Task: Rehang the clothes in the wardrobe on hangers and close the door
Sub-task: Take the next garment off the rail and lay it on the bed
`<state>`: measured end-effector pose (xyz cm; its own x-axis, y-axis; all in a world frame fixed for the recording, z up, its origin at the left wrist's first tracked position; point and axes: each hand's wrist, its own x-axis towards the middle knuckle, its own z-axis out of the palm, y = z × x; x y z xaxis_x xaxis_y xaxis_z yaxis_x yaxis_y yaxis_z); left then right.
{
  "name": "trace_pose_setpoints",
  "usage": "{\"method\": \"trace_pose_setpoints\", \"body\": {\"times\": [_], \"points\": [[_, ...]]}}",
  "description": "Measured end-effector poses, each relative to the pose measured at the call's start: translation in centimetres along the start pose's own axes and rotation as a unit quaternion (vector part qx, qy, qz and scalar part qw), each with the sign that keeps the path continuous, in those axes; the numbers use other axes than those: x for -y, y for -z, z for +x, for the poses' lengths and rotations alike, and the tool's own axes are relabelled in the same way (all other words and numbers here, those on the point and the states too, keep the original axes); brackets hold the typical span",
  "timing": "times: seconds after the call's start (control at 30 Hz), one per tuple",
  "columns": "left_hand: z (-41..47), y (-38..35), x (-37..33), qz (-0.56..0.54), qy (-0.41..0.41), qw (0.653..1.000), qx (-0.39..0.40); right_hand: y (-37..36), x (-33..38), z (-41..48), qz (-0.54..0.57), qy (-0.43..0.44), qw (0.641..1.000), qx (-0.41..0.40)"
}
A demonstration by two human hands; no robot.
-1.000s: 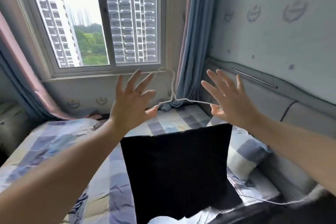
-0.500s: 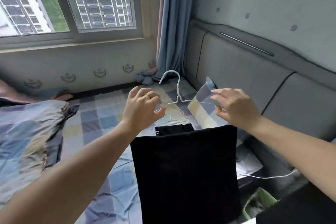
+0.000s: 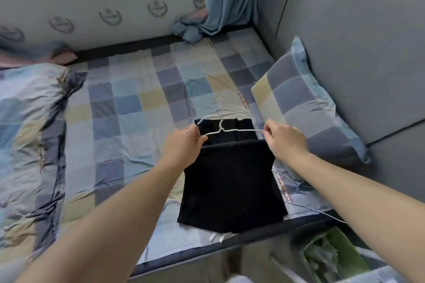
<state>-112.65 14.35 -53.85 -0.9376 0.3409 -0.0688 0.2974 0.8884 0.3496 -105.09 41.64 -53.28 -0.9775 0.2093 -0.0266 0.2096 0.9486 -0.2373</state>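
So on the far left there's a crumpled quilt (image 3: 30,133) bunched up on the bed, and next to it the checked bedsheet (image 3: 138,99) is lying flat. Moving in, the left hand (image 3: 184,145) has its fingers curled round the left end of a thin wire hanger (image 3: 239,130), pinching it. The hanger is held up over the bed. A black garment (image 3: 230,179) hangs under it, with its straight top edge running between both hands and its bottom reaching the near edge of the bed.

Just behind that, a second hanger (image 3: 218,101) lies on the sheet with more black fabric under it. I can't tell if that's a separate piece.

The right hand (image 3: 285,140) pinches the hanger's right end the same way. Past it a checked pillow (image 3: 299,99) leans on the grey padded headboard (image 3: 356,53), and a white cable (image 3: 310,207) trails across the bed edge. A bin (image 3: 333,257) with something green inside sits at bottom right.
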Motion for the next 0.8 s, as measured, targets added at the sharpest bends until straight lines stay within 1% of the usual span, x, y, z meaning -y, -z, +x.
{"method": "trace_pose_setpoints", "body": {"times": [0.1,0.3,0.43,0.5,0.67,0.73,0.8], "points": [[3.5,-4.3,0.7,-0.04,0.044,0.998,0.036,-4.2,-1.6,4.1,0.018,-0.015,1.0,0.007],[9.9,-13.6,3.7,-0.074,0.083,0.99,0.092,-13.8,-4.6,11.4,0.022,-0.051,0.998,0.03],[14.1,-20.3,6.0,-0.102,0.108,0.985,0.085,-20.1,-6.1,15.9,0.057,-0.067,0.995,0.04],[16.4,-23.0,7.3,-0.121,0.108,0.984,0.071,-23.0,-6.8,18.2,0.072,-0.073,0.994,0.033],[22.2,-27.8,10.4,-0.146,0.098,0.983,0.049,-28.8,-8.1,23.1,0.104,-0.055,0.993,0.009],[23.7,-29.0,10.9,-0.18,0.091,0.978,0.05,-30.3,-8.7,24.2,0.114,-0.064,0.991,0.027],[24.5,-29.7,11.0,-0.192,0.079,0.976,0.065,-31.1,-9.0,24.7,0.097,-0.09,0.989,0.071]]}}
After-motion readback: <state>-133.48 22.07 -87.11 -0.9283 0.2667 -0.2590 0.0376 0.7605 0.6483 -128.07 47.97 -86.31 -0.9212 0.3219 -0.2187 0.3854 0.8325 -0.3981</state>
